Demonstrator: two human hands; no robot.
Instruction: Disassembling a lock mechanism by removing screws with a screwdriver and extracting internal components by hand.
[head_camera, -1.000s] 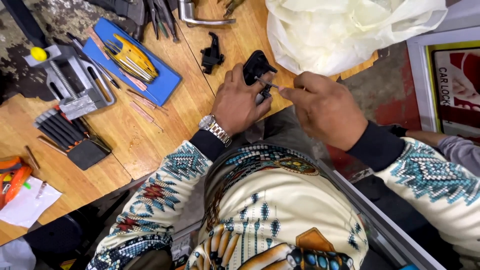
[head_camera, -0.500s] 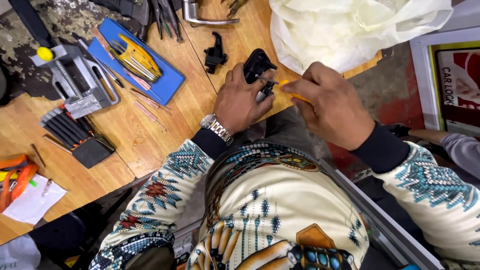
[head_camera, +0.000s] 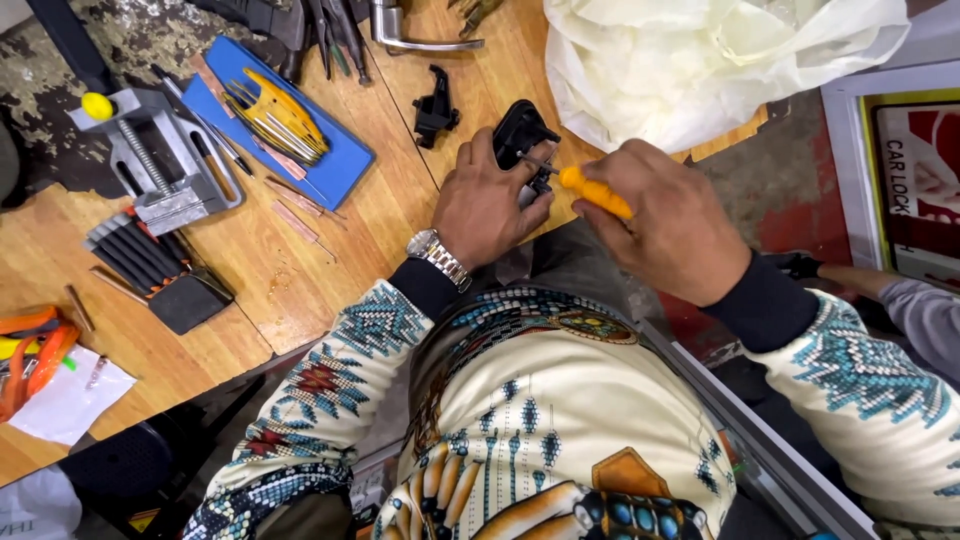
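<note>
Grey bench vise (head_camera: 160, 160) at far left of wooden bench (head_camera: 270, 290), blue tray (head_camera: 345, 165) of picks beside it, left hand (head_camera: 487, 200) clamped on black lock part (head_camera: 520, 130) at bench edge, right hand (head_camera: 670, 225) gripping orange-handled screwdriver (head_camera: 590, 190), tip on that part, white plastic bag (head_camera: 700, 60) beyond

Black plastic part (head_camera: 520, 135) at table's near edge, pinned under left grip. Orange-handled screwdriver (head_camera: 590, 190) in right grip, tilted, thin shaft tip touching part.

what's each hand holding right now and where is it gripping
Right hand: orange-handled screwdriver, gripped by its handle. Left hand: black part, held at its near edge.
</note>
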